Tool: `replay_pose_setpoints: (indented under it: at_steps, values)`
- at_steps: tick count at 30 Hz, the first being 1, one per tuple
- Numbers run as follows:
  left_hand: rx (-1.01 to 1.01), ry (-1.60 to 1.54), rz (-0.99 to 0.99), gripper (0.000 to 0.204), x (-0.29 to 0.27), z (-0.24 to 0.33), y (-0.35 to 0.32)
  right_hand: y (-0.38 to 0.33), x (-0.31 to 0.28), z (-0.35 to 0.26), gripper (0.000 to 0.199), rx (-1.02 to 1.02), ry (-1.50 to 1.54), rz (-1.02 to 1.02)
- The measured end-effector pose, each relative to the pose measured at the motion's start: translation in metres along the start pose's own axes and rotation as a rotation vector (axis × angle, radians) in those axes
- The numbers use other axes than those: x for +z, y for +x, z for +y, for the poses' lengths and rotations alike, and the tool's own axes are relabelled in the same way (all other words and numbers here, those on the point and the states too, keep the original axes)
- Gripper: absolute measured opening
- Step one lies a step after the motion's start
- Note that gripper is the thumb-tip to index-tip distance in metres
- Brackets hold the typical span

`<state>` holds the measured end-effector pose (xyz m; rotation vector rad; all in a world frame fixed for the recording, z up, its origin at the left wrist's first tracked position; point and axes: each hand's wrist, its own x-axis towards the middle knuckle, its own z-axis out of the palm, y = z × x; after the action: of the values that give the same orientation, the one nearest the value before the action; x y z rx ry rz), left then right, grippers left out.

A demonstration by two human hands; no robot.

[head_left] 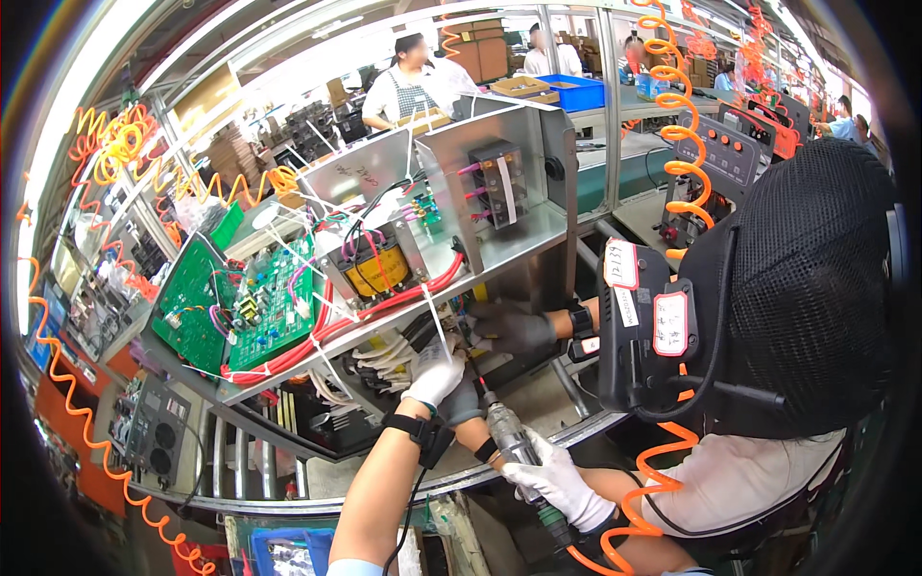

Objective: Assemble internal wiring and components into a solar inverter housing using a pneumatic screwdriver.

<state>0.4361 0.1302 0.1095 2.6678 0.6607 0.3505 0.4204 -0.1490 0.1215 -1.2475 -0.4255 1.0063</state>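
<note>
My right hand (562, 483), in a white glove, is wrapped round a grey pneumatic screwdriver (511, 437) with a green rear end. Its long thin bit points up and left into the lower bay of an open metal machine chassis (499, 252). My left hand (437, 372), also white-gloved, is at that bay beside the bit and a bundle of white cables (382, 360). Its fingers are curled in; what they hold is hidden. A co-worker's two dark-gloved hands reach in: one hand (516, 328) beyond the bit, the other (463, 401) right beside my left hand.
The chassis carries green circuit boards (274, 302), a yellow-wound transformer (376, 271) and red cables, and rests on a roller conveyor (242, 461). The co-worker's black cap (812, 278) is close on the right. Orange coiled hoses (682, 125) hang around. A blue bin (576, 93) stands behind.
</note>
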Motion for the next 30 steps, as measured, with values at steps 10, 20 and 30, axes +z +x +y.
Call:
replay_pose_setpoints:
  at_steps: [10, 20, 30]
  values:
    - [0.235, 0.243, 0.041, 0.016, 0.017, -0.012, -0.004, 0.004, 0.007, -0.002, 0.060, 0.018, 0.076, 0.019]
    - [0.226, 0.312, -0.185, 0.024, -0.007, -0.018, -0.020, 0.008, 0.003, 0.005, 0.083, 0.017, 0.085, -0.007]
    - [-0.058, -0.073, -0.230, 0.047, -0.020, -0.006, -0.001, 0.013, 0.002, 0.011, 0.077, -0.048, 0.103, 0.008]
